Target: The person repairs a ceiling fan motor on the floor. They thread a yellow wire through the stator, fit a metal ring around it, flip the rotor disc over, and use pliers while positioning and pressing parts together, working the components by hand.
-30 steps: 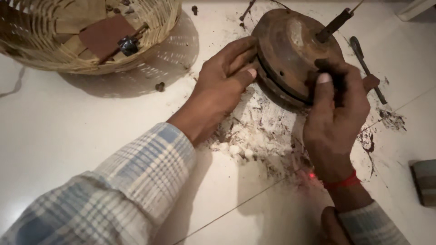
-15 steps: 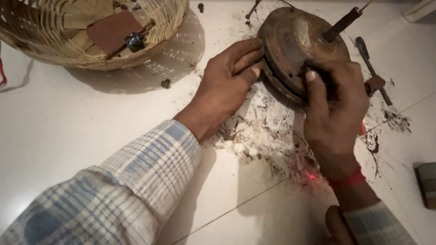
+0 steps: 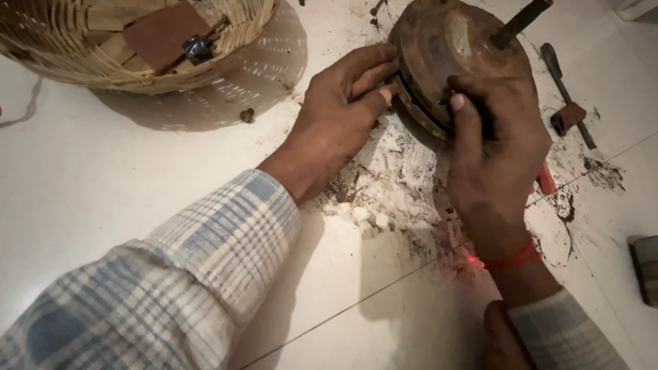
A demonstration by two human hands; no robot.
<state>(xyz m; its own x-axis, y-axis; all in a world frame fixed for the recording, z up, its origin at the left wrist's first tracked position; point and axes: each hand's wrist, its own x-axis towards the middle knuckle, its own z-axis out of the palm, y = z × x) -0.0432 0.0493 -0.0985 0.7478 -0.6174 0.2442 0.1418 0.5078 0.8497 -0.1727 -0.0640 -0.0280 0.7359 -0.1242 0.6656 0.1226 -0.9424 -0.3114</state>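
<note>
Fingers of your left hand (image 3: 343, 113) press together against the rusty round motor housing (image 3: 449, 58) on the white floor (image 3: 103, 171), as before; your right hand (image 3: 497, 154) now curls higher over its rim; wicker basket (image 3: 123, 65) unchanged.

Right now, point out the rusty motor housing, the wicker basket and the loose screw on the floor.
Rusty motor housing (image 3: 452, 41), head view: bare top face, left of the shaft.
Wicker basket (image 3: 116, 68), head view: woven front wall.
Loose screw (image 3: 246, 114), head view: its dark head, below the basket.
</note>
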